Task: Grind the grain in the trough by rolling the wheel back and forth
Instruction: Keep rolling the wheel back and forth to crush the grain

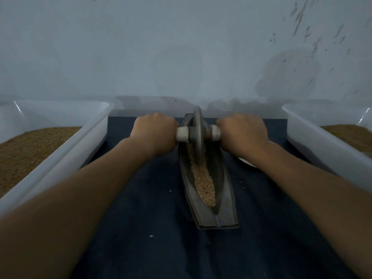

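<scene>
Leftmost, a white tray (60, 125) of brown meal sits well outside the left hand (155, 133), whose fingers (161, 120) wrap the axle handle (182, 134). Between both fists the wheel (198, 137) stands upright at the far end of the trough (225, 188), with the grain (203, 178) trailing nearer. The right hand (243, 133) grips the opposite handle end; a second tray (322, 141) lies beyond it.

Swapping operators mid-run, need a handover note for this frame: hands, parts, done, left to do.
Hands: left hand grips the left handle of the wheel, right hand grips the right one.
The wheel stands upright at the far end of the trough.
The grain lies along the groove nearer the person and looks coarse.
Left: probably roll the wheel back over it, repeatedly.
The tubs of brown grain flank the cloth.
</scene>
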